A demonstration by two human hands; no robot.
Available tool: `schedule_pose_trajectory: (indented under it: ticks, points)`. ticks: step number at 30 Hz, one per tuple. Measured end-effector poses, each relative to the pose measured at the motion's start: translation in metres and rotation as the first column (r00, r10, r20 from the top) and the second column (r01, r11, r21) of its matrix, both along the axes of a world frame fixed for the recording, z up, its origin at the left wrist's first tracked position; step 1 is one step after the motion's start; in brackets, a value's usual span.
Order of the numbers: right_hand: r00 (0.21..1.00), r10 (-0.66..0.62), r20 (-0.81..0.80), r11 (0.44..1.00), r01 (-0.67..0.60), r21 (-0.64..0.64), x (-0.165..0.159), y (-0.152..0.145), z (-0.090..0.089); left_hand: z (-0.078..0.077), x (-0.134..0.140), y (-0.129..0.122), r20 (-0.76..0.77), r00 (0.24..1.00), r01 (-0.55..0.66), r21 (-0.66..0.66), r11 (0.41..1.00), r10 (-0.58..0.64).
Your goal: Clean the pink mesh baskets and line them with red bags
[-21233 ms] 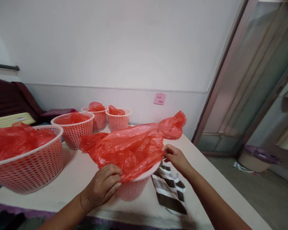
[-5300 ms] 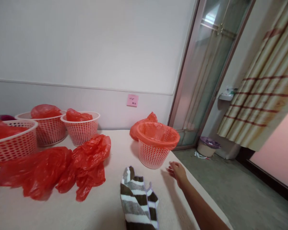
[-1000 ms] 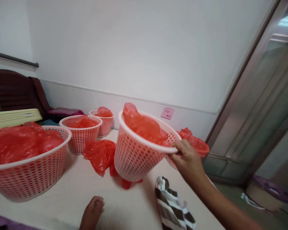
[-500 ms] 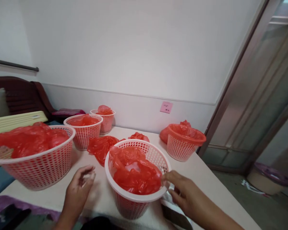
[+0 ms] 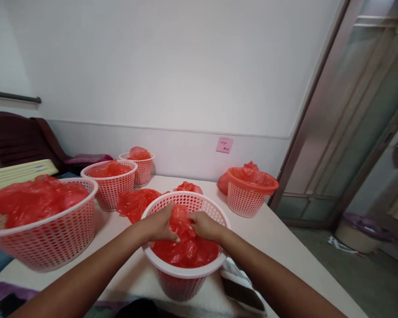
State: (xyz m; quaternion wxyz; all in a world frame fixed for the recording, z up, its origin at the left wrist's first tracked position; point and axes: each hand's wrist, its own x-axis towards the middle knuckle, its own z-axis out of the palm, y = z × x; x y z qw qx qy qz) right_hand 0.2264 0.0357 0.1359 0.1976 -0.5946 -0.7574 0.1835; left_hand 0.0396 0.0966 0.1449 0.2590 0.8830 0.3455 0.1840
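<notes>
Directly before me stands a pink plastic basket [image 5: 185,270] with a perforated wall and a thick rim. A crumpled, shiny red plastic bag [image 5: 189,254] fills its inside. Both of my hands reach in over the rim. My right hand [image 5: 205,226] pinches the gathered upper part of the bag. My left hand [image 5: 159,224] curls around the bag's left side, thumb toward me, with most of its fingers hidden. What the bag contains cannot be seen.
More baskets with red bags stand around: a large one [image 5: 53,232] at left, two [image 5: 116,185] behind it, one [image 5: 245,198] at back right. Loose red bags [image 5: 137,203] lie behind my basket on the white table [image 5: 285,260]. A striped cloth [image 5: 240,287] lies at the right.
Both hands have moved into the basket and taken hold of the red bag. Earlier the left hand hovered beside the basket and the right was at its rim. The view has shifted slightly.
</notes>
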Motion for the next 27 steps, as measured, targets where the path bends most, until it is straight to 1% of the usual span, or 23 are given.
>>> schedule_pose_trajectory:
  ticks: [3,5,7,9,10,11,13,14,17,19,21,23,25,26,27]
  points:
    - [0.985,0.071,-0.157,0.993,-0.056,0.100,-0.009,-0.004,0.017,-0.004,0.012,0.000,0.128,0.975,0.192,-0.090,0.977,-0.180]
    - [0.954,0.157,-0.256,0.982,-0.122,0.146,-0.010,-0.010,0.028,-0.004,0.016,0.000,0.201,0.954,0.250,-0.124,0.960,-0.223]
    - [0.894,0.206,-0.398,0.972,-0.139,0.190,-0.004,-0.015,0.036,-0.002,0.017,0.002,0.281,0.939,0.240,-0.131,0.962,-0.196]
    - [0.853,0.181,-0.490,0.976,-0.094,0.196,0.005,-0.020,0.039,0.002,0.017,0.005,0.382,0.917,0.166,-0.107,0.980,-0.114]
    - [0.854,0.156,-0.497,0.979,-0.066,0.193,0.009,-0.022,0.040,0.005,0.018,0.006,0.432,0.899,0.115,-0.091,0.989,-0.065]
    - [0.873,0.130,-0.469,0.980,-0.042,0.194,0.012,-0.023,0.040,0.010,0.019,0.006,0.480,0.877,0.064,-0.075,0.995,-0.020]
    - [0.915,0.120,-0.386,0.970,-0.026,0.240,0.013,-0.023,0.038,0.021,0.024,0.003,0.558,0.830,-0.005,-0.035,0.999,0.024]
    - [0.918,0.135,-0.373,0.960,-0.027,0.280,0.012,-0.021,0.038,0.028,0.028,0.000,0.586,0.810,-0.014,-0.007,1.000,0.016]
    - [0.877,0.195,-0.439,0.911,0.004,0.413,0.007,-0.008,0.042,0.052,0.041,-0.014,0.629,0.771,0.038,0.113,0.993,-0.101]
    - [0.850,0.229,-0.474,0.882,0.025,0.470,0.006,0.002,0.052,0.069,0.047,-0.022,0.628,0.752,0.095,0.197,0.976,-0.200]
    - [0.844,0.240,-0.480,0.864,0.040,0.502,0.011,0.008,0.068,0.085,0.050,-0.029,0.610,0.739,0.153,0.262,0.953,-0.287]
    - [0.838,0.244,-0.489,0.852,0.056,0.520,0.019,0.008,0.090,0.101,0.052,-0.037,0.543,0.758,0.173,0.368,0.914,-0.362]
    - [0.845,0.220,-0.488,0.829,0.102,0.550,0.031,0.001,0.113,0.114,0.053,-0.047,0.460,0.796,0.125,0.512,0.850,-0.394]
    - [0.856,0.189,-0.480,0.810,0.141,0.570,0.039,-0.005,0.124,0.119,0.052,-0.054,0.441,0.813,0.075,0.567,0.821,-0.379]
    - [0.869,0.144,-0.474,0.782,0.193,0.592,0.049,-0.011,0.133,0.122,0.050,-0.063,0.454,0.820,0.017,0.591,0.806,-0.349]
